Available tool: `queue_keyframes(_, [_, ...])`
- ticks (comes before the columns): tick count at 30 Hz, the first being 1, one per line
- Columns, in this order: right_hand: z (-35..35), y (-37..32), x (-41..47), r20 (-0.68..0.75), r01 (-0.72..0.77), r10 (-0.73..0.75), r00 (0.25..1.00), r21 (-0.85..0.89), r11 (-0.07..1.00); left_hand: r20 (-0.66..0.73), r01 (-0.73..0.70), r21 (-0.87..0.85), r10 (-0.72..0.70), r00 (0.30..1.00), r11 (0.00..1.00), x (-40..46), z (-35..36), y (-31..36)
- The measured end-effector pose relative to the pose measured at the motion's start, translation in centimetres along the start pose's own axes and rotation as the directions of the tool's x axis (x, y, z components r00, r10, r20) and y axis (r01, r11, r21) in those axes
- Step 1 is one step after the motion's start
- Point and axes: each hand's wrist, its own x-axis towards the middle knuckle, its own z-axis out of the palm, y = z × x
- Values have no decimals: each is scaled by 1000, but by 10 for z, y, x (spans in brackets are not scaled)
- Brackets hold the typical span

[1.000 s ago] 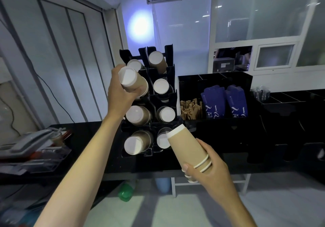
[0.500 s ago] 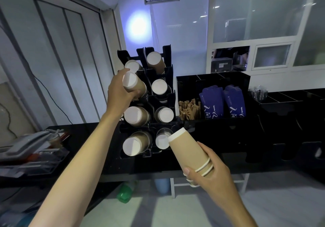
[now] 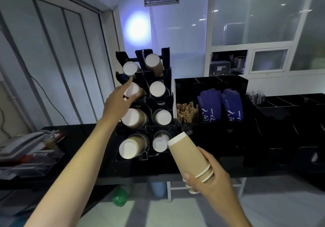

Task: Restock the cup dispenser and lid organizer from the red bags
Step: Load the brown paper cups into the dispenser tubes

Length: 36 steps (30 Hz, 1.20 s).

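The blue sleeves (image 3: 219, 104) in the black organizer (image 3: 211, 82) carry white marks near their lower ends, but these are too blurred to read; no other writing can be made out.

The black dispenser (image 3: 167, 63) stands on the black counter (image 3: 84, 135), left of the organizer and touching it, with two columns of four slots. Each slot shows the white bottom of a cup stack. The left hand (image 3: 117, 103) reaches to the second slot from the top in the left column; its fingers are nearly straight and spread, touching the cup (image 3: 134, 90) there, and the hand hides part of this cup. The right hand (image 3: 212, 181) is near and lower, in front of the counter edge, with fingers curled around a tilted stack (image 3: 190, 158) of brown cups, white bottom pointing up and left toward the lowest slots. The stack's open ends are partly hidden behind the thumb.

Brown stirrers (image 3: 187, 112) sit in the organizer's left part. At far left a grey phone (image 3: 22, 142) lies on a clear tray, cut by the frame edge. Under the counter a green bottle (image 3: 120, 196) is dim. The counter to the right is very dark and hard to make out.
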Motion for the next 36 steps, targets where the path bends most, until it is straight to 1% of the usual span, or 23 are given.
queue_keyframes(3, [0,-1,0,10,-7,7,1000,17,1000,-6,41,-25,-42,999,999,1,2,4])
queue_keyframes(5, [0,-5,1,7,-5,5,1000,36,999,8,64,-4,-64,998,998,3,0,7])
queue_keyframes(8, [2,-12,7,3,1,-2,1000,77,997,31,29,157,-35,999,987,2,-4,16])
queue_keyframes(11, [2,-20,17,11,28,-30,1000,95,995,49,-1,337,-17,999,941,-5,-1,19])
queue_keyframes(12, [2,-23,20,17,37,-39,999,102,994,28,-11,373,0,1000,928,-10,-1,21])
queue_keyframes(13, [2,-27,24,20,45,-48,999,112,993,-22,-44,389,58,998,920,-16,-2,25])
queue_keyframes(14, [3,-30,28,17,54,-56,998,121,991,-91,-109,376,154,984,920,-25,-3,31])
queue_keyframes(15, [3,-35,32,10,66,-68,998,131,989,-172,-195,321,259,950,927,-38,-3,40])
queue_keyframes(16, [5,-39,35,1,80,-81,997,139,987,-246,-266,219,317,916,939,-56,-2,53])
queue_keyframes(17, [8,-44,38,-6,98,-98,995,150,984,-275,-299,60,304,912,952,-77,2,68])
queue_keyframes(18, [11,-49,41,-14,115,-114,993,156,981,-242,-285,-129,249,938,950,-101,6,85])
queue_keyframes(19, [15,-53,43,-21,131,-129,991,161,978,-162,-227,-314,184,969,922,-123,11,99])
queue_keyframes(20, [20,-56,45,-28,144,-141,990,165,976,-63,-141,-475,126,990,869,-141,15,111])
queue_keyframes(21, [24,-58,47,-27,156,-153,988,164,974,24,-44,-595,73,997,802,-155,18,119])
queue_keyframes(22, [28,-60,47,-26,174,-172,985,147,974,77,35,-668,22,997,743,-165,21,125])
queue_keyframes(23, [31,-62,46,-30,197,-195,980,115,974,95,83,-709,-22,995,700,-171,22,128])
queue_keyframes(25, [35,-66,42,-49,231,-228,972,61,971,105,129,-752,-76,992,647,-174,19,133])
queue_keyframes(28, [33,-69,39,-38,243,-241,970,51,969,111,156,-779,-112,988,607,-173,15,133])
queue_keyframes(30, [29,-74,43,16,220,-221,975,62,974,106,171,-776,-141,984,607,-166,8,130])
queue_keyframes(33, [27,-85,58,131,222,-231,964,76,972,124,199,-814,-171,977,546,-148,-8,124])
queue_keyframes(34, [28,-88,65,170,223,-236,957,94,970,110,195,-817,-185,977,543,-141,-14,123])
queue_keyframes(36, [30,-88,79,211,202,-228,951,135,970,51,163,-801,-205,977,576,-126,-27,117])
